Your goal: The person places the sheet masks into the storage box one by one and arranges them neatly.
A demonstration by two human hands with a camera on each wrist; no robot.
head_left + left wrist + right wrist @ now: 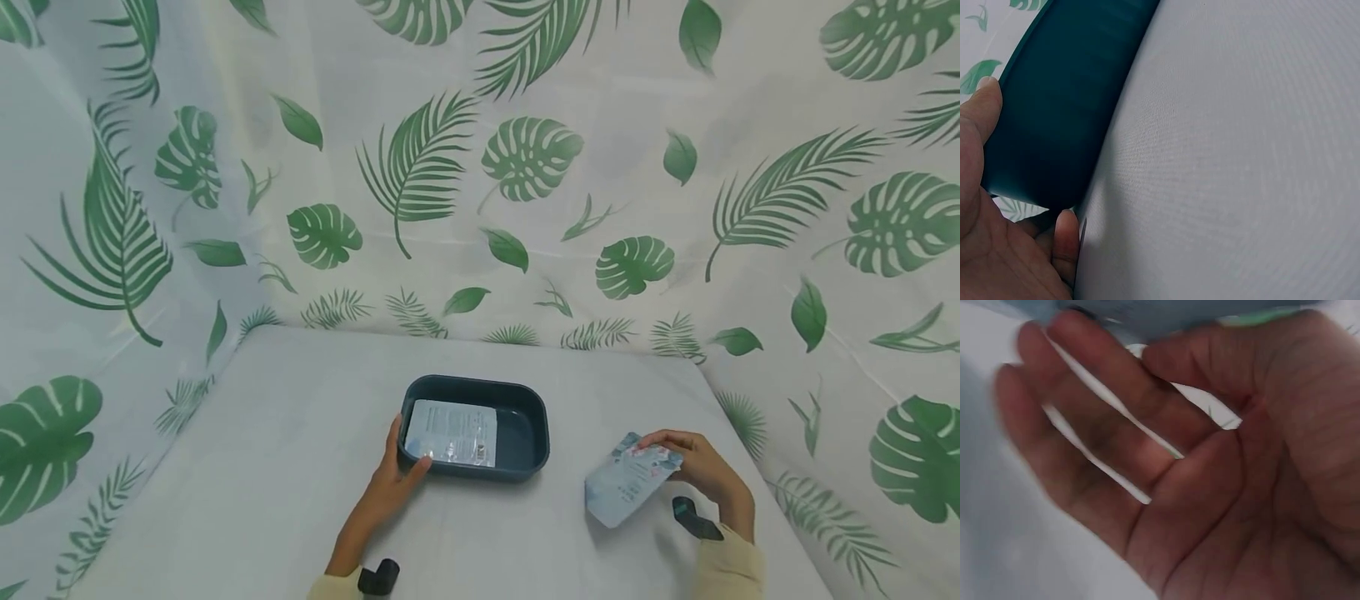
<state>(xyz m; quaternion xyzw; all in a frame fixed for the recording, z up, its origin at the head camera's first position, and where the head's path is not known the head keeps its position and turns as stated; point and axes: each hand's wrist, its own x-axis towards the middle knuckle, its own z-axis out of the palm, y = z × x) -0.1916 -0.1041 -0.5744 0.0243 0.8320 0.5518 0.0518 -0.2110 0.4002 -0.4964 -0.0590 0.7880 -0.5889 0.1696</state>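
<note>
A dark teal rectangular container stands on the white table. Inside it, toward the left, lies a pale blue and white flat pouch with small print. My left hand grips the container's near left corner, thumb at the front rim and fingers along the left side. In the left wrist view the container's wall rises beside the thumb. To the right of the container, my right hand pinches the top edge of a second pale blue pouch with pink floral print, which hangs tilted over the table.
The white-covered table runs back to a curtain printed with green leaves, which also encloses the left and right sides. A dark wrist-worn device sits at the right wrist, another at the left.
</note>
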